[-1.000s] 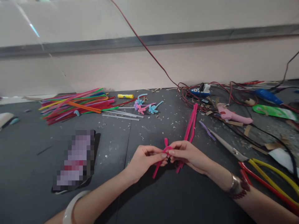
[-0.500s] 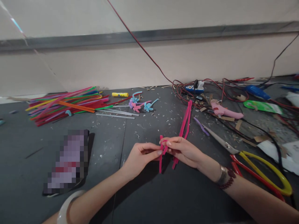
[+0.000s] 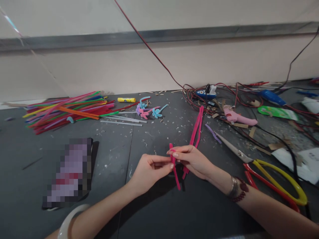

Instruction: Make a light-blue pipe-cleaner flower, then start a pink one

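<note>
Between my two hands, a short pink pipe cleaner (image 3: pixel 176 177) is pinched, bent near its upper part, its lower end slanting down to the right. My left hand (image 3: pixel 151 171) grips it from the left with thumb and forefinger. From the right, my right hand (image 3: pixel 193 159) pinches its upper part with the fingertips. More pink pipe cleaners (image 3: pixel 196 126) lie on the dark table, passing beneath my right hand, which hides their middle. The exact bend is partly covered by my fingers.
Coloured pipe cleaners (image 3: pixel 67 111) are piled at the left, beside a yellow glue stick (image 3: pixel 126 100) and small fuzzy flowers (image 3: pixel 144 114). A pixelated dark-edged object (image 3: pixel 69 172) lies front left. Large scissors (image 3: pixel 249 159), a pink glue gun (image 3: pixel 238 117) and tangled cables are at the right.
The lower end of the pinched pink pipe cleaner has swung to the right, from nearly vertical to slanted. Both hands stay closed on it. The whole view has shifted slightly.
</note>
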Tool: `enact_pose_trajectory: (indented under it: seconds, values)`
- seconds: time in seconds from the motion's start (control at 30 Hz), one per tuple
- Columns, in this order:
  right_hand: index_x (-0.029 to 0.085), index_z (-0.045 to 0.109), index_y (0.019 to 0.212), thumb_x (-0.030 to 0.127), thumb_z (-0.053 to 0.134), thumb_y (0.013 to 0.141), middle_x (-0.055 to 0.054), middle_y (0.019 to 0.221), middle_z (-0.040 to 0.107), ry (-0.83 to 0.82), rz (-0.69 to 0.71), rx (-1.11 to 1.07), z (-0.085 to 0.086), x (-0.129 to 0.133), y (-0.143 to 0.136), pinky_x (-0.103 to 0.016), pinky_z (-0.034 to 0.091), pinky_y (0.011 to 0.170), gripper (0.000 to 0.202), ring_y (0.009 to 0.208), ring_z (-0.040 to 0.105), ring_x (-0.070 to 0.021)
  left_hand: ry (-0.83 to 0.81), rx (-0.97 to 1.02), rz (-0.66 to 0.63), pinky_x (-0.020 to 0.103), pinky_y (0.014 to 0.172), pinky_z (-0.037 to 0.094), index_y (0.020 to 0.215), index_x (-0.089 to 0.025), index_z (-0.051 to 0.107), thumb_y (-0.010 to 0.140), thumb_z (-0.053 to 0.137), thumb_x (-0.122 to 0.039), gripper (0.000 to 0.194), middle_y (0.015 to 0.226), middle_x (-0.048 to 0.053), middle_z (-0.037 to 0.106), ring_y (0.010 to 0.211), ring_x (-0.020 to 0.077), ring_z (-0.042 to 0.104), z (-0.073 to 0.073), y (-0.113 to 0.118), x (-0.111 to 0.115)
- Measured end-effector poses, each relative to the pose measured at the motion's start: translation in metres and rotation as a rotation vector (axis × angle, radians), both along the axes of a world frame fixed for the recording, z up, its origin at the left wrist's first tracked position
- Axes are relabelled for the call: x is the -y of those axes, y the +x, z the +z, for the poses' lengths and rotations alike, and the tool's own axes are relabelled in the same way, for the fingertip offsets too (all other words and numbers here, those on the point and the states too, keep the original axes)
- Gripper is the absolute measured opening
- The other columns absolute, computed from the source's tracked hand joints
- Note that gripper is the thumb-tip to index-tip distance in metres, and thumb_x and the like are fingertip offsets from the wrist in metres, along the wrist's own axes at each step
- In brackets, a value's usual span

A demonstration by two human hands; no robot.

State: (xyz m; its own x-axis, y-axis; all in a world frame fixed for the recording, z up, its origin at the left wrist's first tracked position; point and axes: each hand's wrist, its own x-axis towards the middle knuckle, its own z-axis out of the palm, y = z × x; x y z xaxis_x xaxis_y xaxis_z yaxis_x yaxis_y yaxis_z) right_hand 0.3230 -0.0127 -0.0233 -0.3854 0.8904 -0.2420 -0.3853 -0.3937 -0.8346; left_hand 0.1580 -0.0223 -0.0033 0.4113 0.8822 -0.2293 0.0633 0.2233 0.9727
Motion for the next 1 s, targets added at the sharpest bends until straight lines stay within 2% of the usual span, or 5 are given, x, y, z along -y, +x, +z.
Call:
enact_pose_trajectory:
  seconds: [0.17, 0.33, 0.6, 0.73, 1.0]
  values:
    - [0.015, 0.069, 0.068, 0.017, 0.069, 0.063, -0.003, 0.079, 0.065, 0.018, -0.026, -0.007, 0.001, 0.001, -0.002, -0.021, 0.045, 0.066, 0.005, 0.071, 0.056, -0.009, 0.083, -0.103, 0.062, 0.028, 0.073, 0.052, 0.081, -0.015, 0.07, 0.063, 0.068, -0.024, 0.02, 0.079, 0.005, 0.07, 0.075, 0.019, 0.065, 0.0, 0.002, 0.001]
    - [0.014, 0.069, 0.072, 0.018, 0.068, 0.066, -0.003, 0.076, 0.065, 0.016, 0.004, -0.011, 0.006, 0.001, 0.0, -0.021, 0.044, 0.068, 0.007, 0.071, 0.056, -0.0086, 0.02, -0.044, 0.062, 0.024, 0.066, 0.053, 0.076, -0.013, 0.068, 0.067, 0.064, -0.024, 0.015, 0.068, 0.003, 0.068, 0.064, 0.0138, 0.063, -0.001, 0.001, -0.001]
    - [0.014, 0.069, 0.075, 0.016, 0.066, 0.067, -0.001, 0.074, 0.065, 0.032, 0.033, 0.011, 0.006, -0.002, 0.006, -0.017, 0.042, 0.062, 0.008, 0.062, 0.052, -0.0045, 0.083, -0.009, 0.012, 0.02, 0.064, 0.05, 0.077, -0.014, 0.065, 0.071, 0.06, -0.021, 0.01, 0.068, 0.001, 0.063, 0.064, 0.0099, 0.058, 0.002, -0.001, -0.001]
    - [0.014, 0.068, 0.073, 0.014, 0.067, 0.067, 0.0, 0.075, 0.065, 0.03, 0.033, -0.009, 0.005, -0.002, 0.007, -0.017, 0.042, 0.063, 0.007, 0.064, 0.053, -0.0052, -0.038, 0.085, 0.01, 0.022, 0.065, 0.05, 0.079, -0.012, 0.064, 0.071, 0.061, -0.018, 0.011, 0.069, 0.001, 0.063, 0.064, 0.0101, 0.058, 0.004, -0.001, -0.002]
    - [0.015, 0.067, 0.072, 0.015, 0.066, 0.067, -0.001, 0.076, 0.065, 0.026, 0.036, -0.044, 0.006, -0.001, 0.008, -0.019, 0.042, 0.069, 0.005, 0.07, 0.056, -0.0067, -0.432, 0.348, -0.014, 0.024, 0.071, 0.049, 0.085, -0.013, 0.062, 0.073, 0.06, -0.018, 0.014, 0.07, 0.003, 0.064, 0.068, 0.0112, 0.061, 0.003, -0.005, -0.005]
